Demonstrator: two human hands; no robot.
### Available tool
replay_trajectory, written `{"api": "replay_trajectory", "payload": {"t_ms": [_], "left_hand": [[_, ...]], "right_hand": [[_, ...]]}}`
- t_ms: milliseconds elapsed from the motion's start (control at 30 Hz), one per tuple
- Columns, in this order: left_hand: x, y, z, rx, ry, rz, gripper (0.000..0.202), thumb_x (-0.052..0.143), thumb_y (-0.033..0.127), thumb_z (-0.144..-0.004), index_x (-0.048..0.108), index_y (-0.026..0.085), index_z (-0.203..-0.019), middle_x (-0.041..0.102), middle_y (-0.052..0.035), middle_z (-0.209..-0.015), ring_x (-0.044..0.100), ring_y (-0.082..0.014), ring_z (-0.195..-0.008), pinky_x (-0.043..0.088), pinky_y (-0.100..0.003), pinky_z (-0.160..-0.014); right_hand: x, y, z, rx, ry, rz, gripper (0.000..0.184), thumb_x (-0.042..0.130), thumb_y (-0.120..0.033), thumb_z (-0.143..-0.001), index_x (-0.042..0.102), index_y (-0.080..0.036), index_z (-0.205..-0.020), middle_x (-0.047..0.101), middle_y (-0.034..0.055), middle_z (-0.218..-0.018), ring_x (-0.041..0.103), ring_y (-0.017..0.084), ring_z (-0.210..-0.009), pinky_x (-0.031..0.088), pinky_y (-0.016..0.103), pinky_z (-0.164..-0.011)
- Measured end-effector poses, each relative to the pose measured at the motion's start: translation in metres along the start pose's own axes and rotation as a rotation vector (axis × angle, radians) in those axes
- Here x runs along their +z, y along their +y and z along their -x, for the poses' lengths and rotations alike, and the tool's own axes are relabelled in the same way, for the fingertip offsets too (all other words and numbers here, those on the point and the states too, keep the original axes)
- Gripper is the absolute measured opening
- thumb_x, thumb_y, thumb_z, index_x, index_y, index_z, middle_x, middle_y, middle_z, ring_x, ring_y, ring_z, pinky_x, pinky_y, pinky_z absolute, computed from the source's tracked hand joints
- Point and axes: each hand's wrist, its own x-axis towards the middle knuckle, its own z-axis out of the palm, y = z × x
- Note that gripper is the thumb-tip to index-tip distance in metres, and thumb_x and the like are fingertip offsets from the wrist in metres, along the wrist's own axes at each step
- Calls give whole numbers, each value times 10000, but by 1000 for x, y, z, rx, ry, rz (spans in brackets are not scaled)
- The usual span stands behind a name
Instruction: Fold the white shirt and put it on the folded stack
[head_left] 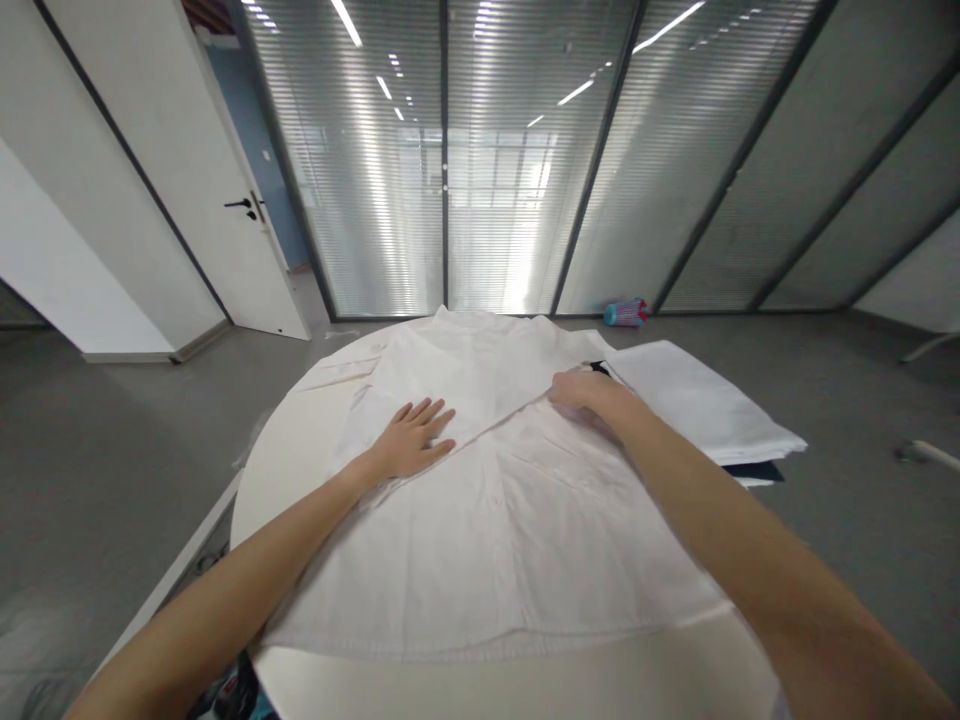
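A white shirt [450, 560] lies spread over the round white table [281, 480], its hem toward me and a long slanting fold line crossing its middle. My left hand [412, 440] rests flat on the cloth just above that fold line, fingers spread. At the fold line's right end, my right hand [585, 390] has its fingers curled down and closed on the shirt's cloth. Its fingertips are partly hidden, and a small dark patch shows just behind it.
Folded white cloth [697, 400] lies at the table's right edge, with dark cloth [757, 472] beneath it. A blue and red roll-shaped thing [625, 313] is on the floor by the glass partition [517, 200]. A white door [217, 180] stands ajar at the left.
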Motion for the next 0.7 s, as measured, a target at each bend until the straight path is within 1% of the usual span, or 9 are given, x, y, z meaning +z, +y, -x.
{"api": "replay_trajectory", "payload": {"t_ms": [100, 167, 233, 300, 400, 467, 533, 600, 700], "left_hand": [[1, 1, -1, -6, -3, 10, 649, 359, 607, -988, 392, 257, -1533, 314, -95, -1610, 271, -306, -1497, 218, -536, -1206], [1, 1, 0, -8, 5, 22, 653, 367, 614, -982, 390, 265, -1534, 320, -94, -1609, 279, -304, -1494, 215, -534, -1207], [2, 1, 0, -2, 14, 30, 654, 368, 619, -980, 391, 271, -1533, 320, -91, -1609, 281, -305, -1493, 215, -536, -1206], [3, 0, 0, 6, 19, 32, 656, 360, 624, -980, 392, 273, -1533, 315, -87, -1612, 274, -309, -1496, 218, -537, -1206], [4, -1, 1, 9, 26, 28, 663, 357, 638, -975, 392, 280, -1533, 314, -79, -1614, 255, -309, -1502, 223, -527, -1208], [4, -1, 1, 7, 28, 17, 669, 362, 642, -973, 384, 283, -1537, 311, -77, -1615, 249, -305, -1505, 220, -519, -1211], [4, -1, 1, 6, 29, 9, 669, 366, 639, -974, 372, 286, -1542, 301, -74, -1618, 246, -301, -1506, 219, -515, -1215], [4, -1, 1, 6, 28, 4, 663, 366, 633, -977, 366, 290, -1544, 296, -67, -1621, 246, -296, -1506, 220, -511, -1218], [3, 0, 2, 9, 35, 6, 651, 378, 624, -979, 370, 298, -1542, 307, -65, -1617, 255, -293, -1504, 225, -511, -1218]], "right_hand": [[-28, -6, 1, 10, 16, 9, 409, 612, -417, -920, 696, -140, -1210, 660, 244, -1209, 615, 390, -1155, 443, 522, -978], [-43, -16, -9, -22, 100, -9, 480, 494, -495, -979, 658, -144, -1262, 610, 230, -1309, 562, 380, -1231, 407, 519, -1029], [-47, -29, -25, -63, 193, -51, 556, 383, -533, -1013, 594, -134, -1338, 504, 212, -1453, 467, 364, -1340, 355, 496, -1097], [-37, -39, -44, -55, 232, -104, 618, 304, -536, -1030, 468, -118, -1456, 336, 196, -1584, 331, 344, -1443, 290, 475, -1153], [-4, -40, -68, 54, 196, -164, 699, 243, -550, -1031, 266, -103, -1568, 150, 182, -1652, 159, 343, -1512, 176, 511, -1198], [18, -32, -79, 114, 160, -185, 739, 213, -591, -1017, 231, -116, -1584, 119, 168, -1660, 107, 338, -1524, 109, 548, -1206], [33, -21, -86, 142, 130, -200, 771, 175, -622, -1004, 229, -119, -1585, 126, 162, -1660, 96, 310, -1530, 72, 555, -1209], [40, -12, -90, 149, 111, -209, 793, 152, -632, -997, 227, -103, -1584, 136, 161, -1658, 102, 278, -1533, 60, 539, -1216], [42, -7, -93, 148, 102, -211, 813, 157, -636, -992, 223, -80, -1581, 133, 164, -1656, 107, 253, -1533, 68, 514, -1222]]}}
